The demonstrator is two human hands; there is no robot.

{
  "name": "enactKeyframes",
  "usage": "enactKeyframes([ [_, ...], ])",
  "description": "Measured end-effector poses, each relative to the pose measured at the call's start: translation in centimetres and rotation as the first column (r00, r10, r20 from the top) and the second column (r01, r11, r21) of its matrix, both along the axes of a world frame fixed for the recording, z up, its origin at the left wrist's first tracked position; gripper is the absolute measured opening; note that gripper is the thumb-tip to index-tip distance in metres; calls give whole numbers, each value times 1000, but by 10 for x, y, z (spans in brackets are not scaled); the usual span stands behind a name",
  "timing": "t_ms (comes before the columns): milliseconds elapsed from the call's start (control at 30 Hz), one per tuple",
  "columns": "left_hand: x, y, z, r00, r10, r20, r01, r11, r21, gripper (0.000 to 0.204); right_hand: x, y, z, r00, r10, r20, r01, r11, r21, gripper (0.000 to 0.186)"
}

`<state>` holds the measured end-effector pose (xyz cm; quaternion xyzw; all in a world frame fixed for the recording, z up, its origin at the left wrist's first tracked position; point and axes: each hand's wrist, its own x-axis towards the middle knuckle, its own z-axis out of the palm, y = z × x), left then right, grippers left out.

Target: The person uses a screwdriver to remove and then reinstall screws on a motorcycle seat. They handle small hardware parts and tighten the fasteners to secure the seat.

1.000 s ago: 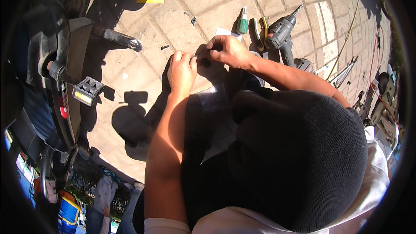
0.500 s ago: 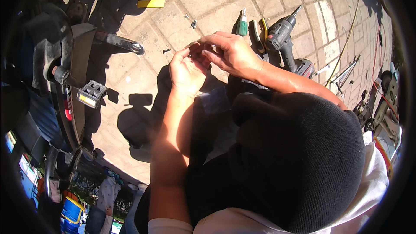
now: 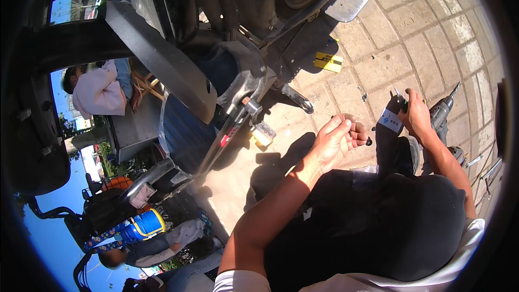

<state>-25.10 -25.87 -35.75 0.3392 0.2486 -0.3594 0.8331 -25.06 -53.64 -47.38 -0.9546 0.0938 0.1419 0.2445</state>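
My left hand (image 3: pixel 335 143) is raised above the paving, palm up, with fingers curled; any small thing inside is too small to make out. To its right, my right hand (image 3: pixel 415 112) is closed on the handle of a screwdriver (image 3: pixel 402 105), metal end pointing up-left. A small white printed card (image 3: pixel 389 120) lies just left of that hand. A small black part (image 3: pixel 368 141) shows beside my left fingers, and a few small fasteners (image 3: pixel 365 98) lie farther up the paving. A grey-black cordless drill (image 3: pixel 441 117) lies right of my right hand, partly behind it.
A dark electric bike (image 3: pixel 194 70) fills the upper left, its pedal (image 3: pixel 262 134) near my left arm. A yellow package (image 3: pixel 328 62) lies on the pavers. Loose metal tools (image 3: pixel 489 170) lie far right. Other people (image 3: pixel 100 89) are at the left, beside a blue-yellow container (image 3: pixel 143 224).
The view has swung left, showing more of the bike. My hands have separated; my right hand has moved away from my left and now grips the screwdriver.
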Motion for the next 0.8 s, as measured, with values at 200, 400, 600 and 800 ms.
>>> enactKeyframes([
  [200, 6, 81, 103, 998, -59, 33, 54, 989, 135, 24, 26, -6, 10, 861, -21, -508, 263, 874, 408, 32],
  [400, 10, 121, 185, 941, 323, 96, -337, 899, 280, 20, 60, 16, 101, 963, 15, -267, 255, 258, 932, 28],
  [600, 34, 178, 162, 851, 502, 153, -524, 788, 324, 39, 112, 110, 262, 903, 395, 171, -314, 334, 889, 29],
  [800, 23, 159, 147, 825, 537, 175, -553, 832, 54, 25, 124, 162, 307, 830, 478, 287, -481, 353, 803, 41],
])
